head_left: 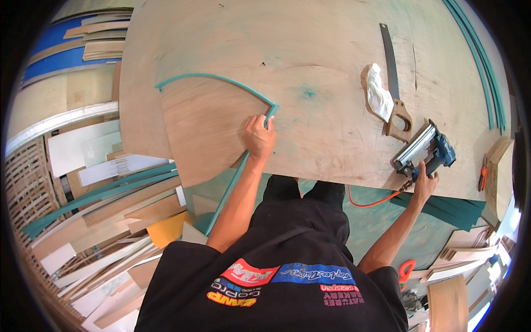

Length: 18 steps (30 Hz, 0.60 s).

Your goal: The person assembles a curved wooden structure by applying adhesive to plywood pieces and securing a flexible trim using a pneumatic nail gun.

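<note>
My left hand is closed around a long, thin teal strip, close to its upper end. That end meets a second teal strip, which follows the curved far edge of a plywood panel. The panel lies on the worktable, and its near corner sticks out past the table edge. At the right of the table, my right hand grips the handle of a dark blue air nail gun with a silver magazine. An orange air hose runs to the tool from below the table edge.
A handsaw lies beyond the nail gun, beside a crumpled white bag. Several teal strips rest along the table's right side. Orange-handled pliers lie near the right edge. Stacked boards and offcuts crowd the left.
</note>
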Available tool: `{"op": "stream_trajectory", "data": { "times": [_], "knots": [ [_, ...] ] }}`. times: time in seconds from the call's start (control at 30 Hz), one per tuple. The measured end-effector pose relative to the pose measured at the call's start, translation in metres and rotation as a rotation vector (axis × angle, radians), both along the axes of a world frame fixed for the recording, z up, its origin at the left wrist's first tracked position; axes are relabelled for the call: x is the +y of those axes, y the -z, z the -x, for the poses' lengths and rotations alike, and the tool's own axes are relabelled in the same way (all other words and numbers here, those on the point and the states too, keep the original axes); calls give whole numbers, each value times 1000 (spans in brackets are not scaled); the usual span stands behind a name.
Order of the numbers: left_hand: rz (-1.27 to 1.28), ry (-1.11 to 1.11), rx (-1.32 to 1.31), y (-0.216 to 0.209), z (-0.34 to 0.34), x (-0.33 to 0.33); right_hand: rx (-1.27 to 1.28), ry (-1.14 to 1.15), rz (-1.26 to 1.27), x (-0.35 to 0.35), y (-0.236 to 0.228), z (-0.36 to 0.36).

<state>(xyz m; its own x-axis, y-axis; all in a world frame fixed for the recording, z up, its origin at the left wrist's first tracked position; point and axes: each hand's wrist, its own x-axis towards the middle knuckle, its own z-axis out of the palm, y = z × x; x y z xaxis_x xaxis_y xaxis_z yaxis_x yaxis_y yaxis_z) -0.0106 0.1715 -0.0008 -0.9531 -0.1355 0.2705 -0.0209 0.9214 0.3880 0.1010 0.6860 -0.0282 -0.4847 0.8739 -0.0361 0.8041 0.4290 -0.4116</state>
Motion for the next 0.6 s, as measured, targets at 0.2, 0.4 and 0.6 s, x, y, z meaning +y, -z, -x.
{"op": "stream_trajectory", "data": {
  "times": [0.2, 0.4, 0.6],
  "knots": [
    [37, -22, -108, 5, 1, -3, 50, -51, 62, 13, 20, 24],
    [46, 40, -71, 6, 7, -3, 159, 24, 270, -7, -20, 17],
    [50, 14, -159, -2, 6, -4, 821, 132, 1329, -146, -74, -24]
  ]
}}
